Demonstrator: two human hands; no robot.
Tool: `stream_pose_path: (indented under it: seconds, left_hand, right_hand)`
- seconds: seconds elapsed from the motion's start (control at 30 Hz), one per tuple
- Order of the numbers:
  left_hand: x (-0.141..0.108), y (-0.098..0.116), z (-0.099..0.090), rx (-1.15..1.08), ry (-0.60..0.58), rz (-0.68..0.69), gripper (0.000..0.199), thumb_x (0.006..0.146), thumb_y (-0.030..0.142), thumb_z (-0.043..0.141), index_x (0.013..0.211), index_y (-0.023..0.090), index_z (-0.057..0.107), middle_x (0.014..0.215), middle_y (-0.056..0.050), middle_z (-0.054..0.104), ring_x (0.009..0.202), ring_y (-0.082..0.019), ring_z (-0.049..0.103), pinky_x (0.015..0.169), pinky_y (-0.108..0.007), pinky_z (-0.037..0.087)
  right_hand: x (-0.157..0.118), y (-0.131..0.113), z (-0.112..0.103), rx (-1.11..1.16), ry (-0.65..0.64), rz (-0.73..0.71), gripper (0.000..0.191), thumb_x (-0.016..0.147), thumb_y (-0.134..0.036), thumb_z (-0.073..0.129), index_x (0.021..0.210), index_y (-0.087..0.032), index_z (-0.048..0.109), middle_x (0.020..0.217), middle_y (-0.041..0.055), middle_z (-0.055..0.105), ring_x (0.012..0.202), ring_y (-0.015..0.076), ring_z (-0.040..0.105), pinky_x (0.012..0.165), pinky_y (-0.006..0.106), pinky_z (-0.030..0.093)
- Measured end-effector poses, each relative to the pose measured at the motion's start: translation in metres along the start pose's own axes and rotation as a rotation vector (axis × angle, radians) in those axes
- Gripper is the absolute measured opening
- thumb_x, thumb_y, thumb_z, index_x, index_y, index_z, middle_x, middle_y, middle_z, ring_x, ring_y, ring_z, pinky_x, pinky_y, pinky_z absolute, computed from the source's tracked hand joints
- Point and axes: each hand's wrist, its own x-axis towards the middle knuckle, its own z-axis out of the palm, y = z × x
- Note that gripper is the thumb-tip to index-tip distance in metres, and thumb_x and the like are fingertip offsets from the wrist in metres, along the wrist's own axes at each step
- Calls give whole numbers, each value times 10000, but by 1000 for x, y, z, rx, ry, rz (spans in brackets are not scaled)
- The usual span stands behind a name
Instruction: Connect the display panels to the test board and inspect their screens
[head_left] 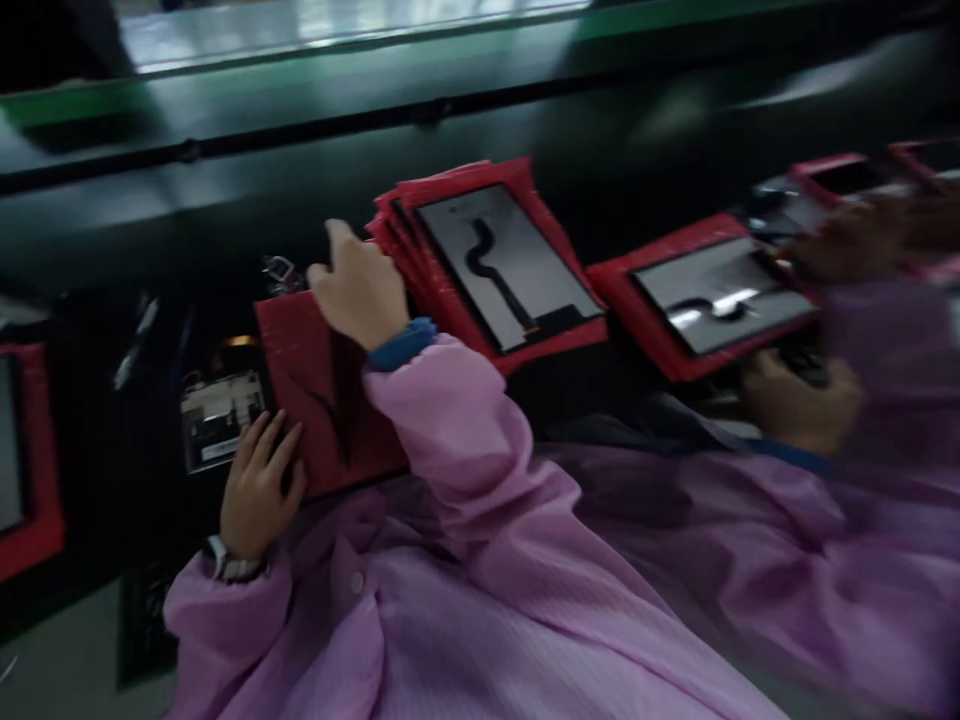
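Note:
Fingers spread, my left hand [262,485] lies at the lower left edge of a red sleeve [296,370], its fingertips beside a small device with exposed inner parts [221,420]. My right hand [364,290] is at the top of the same sleeve with its fingers bent on the upper edge; blur hides the exact grip. A dark fold runs down the sleeve below this hand. Just right of it, a stack of red sleeves [420,260] carries a display panel [502,260] with a black flex cable.
To the right, a co-worker's hand [806,400] is by another red stack [652,335] topped with a panel [724,290]. More hands and red-framed items [844,178] are farther right. A red-backed panel [45,450] sits at far left, a pen-like object [136,342] nearer.

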Motion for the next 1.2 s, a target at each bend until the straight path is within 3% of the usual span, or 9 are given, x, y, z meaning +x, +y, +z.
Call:
stream_pose_path:
  seconds: [0.1, 0.23, 0.3, 0.5, 0.63, 1.03, 1.13, 1.2]
  left_hand:
    - [-5, 5, -1, 4, 11, -66, 420, 937, 214, 548, 1351, 177, 607, 1439, -166, 550, 1376, -326, 483, 1167, -544, 405]
    - [-13, 11, 2, 55, 226, -284, 243, 929, 219, 554, 1120, 173, 697, 1144, -152, 642, 1076, -284, 603, 997, -474, 501]
    - [-14, 13, 5, 96, 268, -380, 221, 940, 217, 525, 1058, 153, 701, 1069, -156, 636, 1009, -280, 596, 950, -459, 502]
    - [-6, 18, 5, 136, 62, -518, 430, 942, 265, 512, 1336, 138, 629, 1194, -202, 582, 1097, -339, 542, 1002, -516, 446]
    - [-1, 20, 1, 174, -12, -525, 464, 948, 268, 491, 1377, 151, 625, 1216, -208, 564, 1075, -350, 528, 980, -519, 448]
    - [1, 18, 1, 201, 3, -555, 464, 929, 274, 537, 1369, 177, 645, 1190, -182, 583, 1047, -347, 541, 916, -502, 469]
    - [0, 16, 1, 140, 13, -574, 456, 920, 264, 536, 1350, 175, 655, 1170, -179, 589, 1053, -351, 547, 934, -531, 462]
    - [2, 14, -3, 32, 86, -567, 438, 929, 265, 517, 1330, 165, 663, 1134, -169, 592, 1060, -334, 561, 967, -531, 462]
  right_hand:
    - [2, 12, 11, 54, 84, -25, 441, 894, -177, 463, 1321, -103, 544, 1206, 170, 667, 1165, 324, 656, 995, 520, 521]
    - [5, 25, 22, 132, 122, -96, 478, 881, -201, 454, 1349, -131, 521, 1216, 171, 657, 1174, 326, 631, 980, 540, 522]
    - [5, 26, 23, 139, 107, -75, 503, 867, -207, 458, 1363, -135, 510, 1202, 176, 660, 1157, 333, 628, 959, 555, 525]
    - [4, 27, 23, 177, 108, -56, 507, 844, -223, 477, 1344, -161, 531, 1163, 182, 672, 1096, 334, 637, 938, 590, 525]
    - [5, 29, 25, 175, 143, -82, 477, 825, -217, 488, 1292, -167, 567, 1094, 167, 687, 1049, 324, 648, 909, 573, 544]
    - [5, 26, 21, 216, 73, -69, 509, 859, -226, 470, 1360, -142, 502, 1167, 184, 665, 1116, 354, 629, 944, 615, 516]
    - [7, 29, 26, 215, 75, -88, 502, 874, -250, 465, 1363, -139, 498, 1178, 187, 658, 1146, 360, 627, 967, 612, 508]
    - [8, 29, 29, 220, 89, -102, 501, 877, -254, 464, 1363, -136, 499, 1195, 189, 651, 1173, 367, 620, 997, 627, 485]
